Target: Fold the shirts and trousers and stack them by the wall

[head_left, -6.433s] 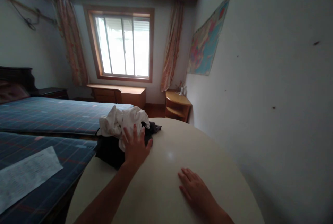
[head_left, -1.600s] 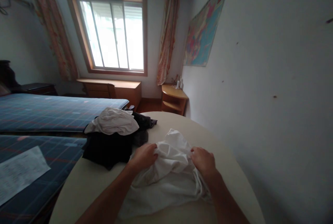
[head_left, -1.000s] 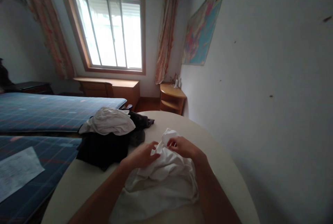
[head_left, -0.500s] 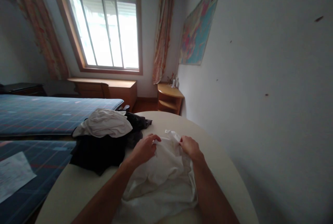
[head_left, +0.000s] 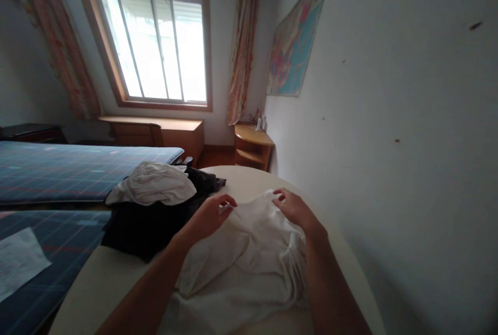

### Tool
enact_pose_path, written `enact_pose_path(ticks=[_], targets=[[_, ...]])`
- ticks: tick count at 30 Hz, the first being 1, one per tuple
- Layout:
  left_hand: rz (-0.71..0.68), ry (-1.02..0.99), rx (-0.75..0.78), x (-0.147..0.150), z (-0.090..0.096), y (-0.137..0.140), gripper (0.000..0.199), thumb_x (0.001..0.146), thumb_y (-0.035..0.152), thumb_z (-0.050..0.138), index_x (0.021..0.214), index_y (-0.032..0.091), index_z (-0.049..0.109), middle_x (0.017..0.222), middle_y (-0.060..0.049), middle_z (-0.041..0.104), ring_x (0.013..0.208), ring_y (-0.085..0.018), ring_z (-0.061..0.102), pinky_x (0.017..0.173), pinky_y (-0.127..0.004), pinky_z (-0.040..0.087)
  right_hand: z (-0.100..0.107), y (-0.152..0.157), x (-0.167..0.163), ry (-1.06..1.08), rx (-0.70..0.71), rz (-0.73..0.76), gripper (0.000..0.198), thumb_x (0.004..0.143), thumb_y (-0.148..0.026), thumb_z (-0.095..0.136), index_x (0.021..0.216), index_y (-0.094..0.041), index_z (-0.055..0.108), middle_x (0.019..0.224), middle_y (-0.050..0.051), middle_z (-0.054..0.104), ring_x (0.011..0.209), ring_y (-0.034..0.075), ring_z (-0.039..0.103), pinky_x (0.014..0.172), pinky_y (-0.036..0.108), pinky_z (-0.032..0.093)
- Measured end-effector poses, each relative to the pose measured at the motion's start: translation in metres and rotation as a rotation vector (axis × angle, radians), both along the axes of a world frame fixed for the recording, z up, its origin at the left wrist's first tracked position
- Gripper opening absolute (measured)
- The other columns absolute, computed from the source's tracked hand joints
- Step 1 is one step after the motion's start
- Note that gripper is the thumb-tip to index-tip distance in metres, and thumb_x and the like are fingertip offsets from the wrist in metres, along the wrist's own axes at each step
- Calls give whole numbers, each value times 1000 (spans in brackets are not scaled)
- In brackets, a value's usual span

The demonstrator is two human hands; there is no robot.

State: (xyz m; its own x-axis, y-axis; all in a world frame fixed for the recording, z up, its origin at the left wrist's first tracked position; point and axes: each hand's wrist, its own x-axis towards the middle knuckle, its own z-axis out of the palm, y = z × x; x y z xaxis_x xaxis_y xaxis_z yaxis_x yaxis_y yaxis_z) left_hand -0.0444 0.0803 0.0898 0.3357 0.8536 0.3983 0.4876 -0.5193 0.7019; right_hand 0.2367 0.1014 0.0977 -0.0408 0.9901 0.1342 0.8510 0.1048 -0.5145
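Round table (head_left: 105,283) — left hand (head_left: 208,217) and right hand (head_left: 296,208) pinch white cloth (head_left: 241,262).

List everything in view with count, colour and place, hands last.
white cloth: one, white, spread between the forearms
table: one, cream, beneath it
bundled cloth: one, pale, atop dark clothes
dark clothes: count unclear, mostly black, table's left side
mattresses: two, blue plaid, left
paper: one, white, nearer mattress
window: one, brown frame, far wall
curtains: two, orange-pink, flanking it
desk: one, light brown, below it
corner shelf: one, yellowish brown, right of desk
map: one, multicoloured, right wall
cabinet: one, dark, far left
left hand: one, cloth's far edge
right hand: one, same edge, further right
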Motion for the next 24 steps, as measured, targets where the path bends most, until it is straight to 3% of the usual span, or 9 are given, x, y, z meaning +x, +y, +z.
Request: enact_pose_path(ticks=[4, 7, 10, 12, 13, 15, 17, 20, 24], targets=[[-72, -23, -16, 8, 4, -7, 15, 86, 25, 57, 96, 19, 68, 86, -2, 69, 79, -15, 63, 75, -25, 49, 13, -18, -46, 221, 23, 563, 62, 78, -43, 74, 135, -27, 55, 128, 7, 63, 101, 20, 63, 87, 31, 49], [-70, -55, -10, 9, 3, -8, 21, 86, 27, 58, 104, 20, 66, 95, -4, 70, 85, -17, 65, 80, -28, 51, 19, -24, -65, 208, 29, 653, 27, 87, -39, 64, 108, -23, 69, 99, 4, 73, 87, 19, 64, 80, 30, 47], [7, 18, 23, 6, -4, -7, 61, 79, 32, 69, 135, 21, 50, 126, -12, 61, 108, -24, 62, 93, -36, 49, 21, -17, -59, 236, 111, 476, 22, 92, -32, 52, 86, -19, 68, 80, 3, 70, 74, 17, 61, 70, 27, 43], [45, 143, 5, 2, -10, -7, 93, 67, 36, 80, 148, 19, 36, 144, -17, 48, 124, -31, 53, 103, -43, 44, 22, -8, -45, 312, 205, 300, 23, 92, -33, 49, 87, -18, 66, 82, 3, 69, 76, 17, 60, 70, 27, 43], [45, 215, -33, 0, -13, -7, 100, 64, 36, 82, 149, 19, 33, 145, -18, 47, 127, -33, 51, 105, -44, 42, 21, -3, -37, 350, 261, 199, 25, 91, -35, 48, 90, -18, 66, 83, 3, 69, 77, 18, 61, 71, 28, 44], [46, 339, -134, -3, -18, -7, 89, 67, 36, 79, 145, 18, 41, 135, -17, 57, 120, -32, 57, 102, -42, 43, 20, 5, -22, 391, 371, -9, 27, 91, -37, 46, 93, -18, 64, 87, 6, 69, 81, 20, 62, 74, 30, 45], [63, 425, -210, -4, -23, -5, 58, 76, 34, 70, 131, 20, 56, 115, -11, 69, 104, -28, 65, 92, -37, 47, 18, 9, -9, 374, 416, -153, 27, 90, -37, 45, 94, -18, 64, 89, 8, 70, 84, 22, 63, 77, 32, 46], [97, 471, -239, -4, -29, 1, 23, 81, 27, 61, 101, 20, 70, 93, -7, 72, 87, -23, 67, 78, -30, 47, 12, 9, 2, 253, 332, -225, 27, 92, -34, 45, 99, -18, 65, 93, 10, 71, 88, 24, 65, 80, 34, 48], [132, 213, -168, -1, -25, 9, 17, 85, 26, 56, 91, 18, 70, 85, -6, 72, 79, -19, 65, 73, -28, 46, 7, 0, 1, -17, 263, -235, 39, 87, -23, 52, 124, -14, 61, 123, 18, 64, 114, 30, 60, 97, 42, 44]])
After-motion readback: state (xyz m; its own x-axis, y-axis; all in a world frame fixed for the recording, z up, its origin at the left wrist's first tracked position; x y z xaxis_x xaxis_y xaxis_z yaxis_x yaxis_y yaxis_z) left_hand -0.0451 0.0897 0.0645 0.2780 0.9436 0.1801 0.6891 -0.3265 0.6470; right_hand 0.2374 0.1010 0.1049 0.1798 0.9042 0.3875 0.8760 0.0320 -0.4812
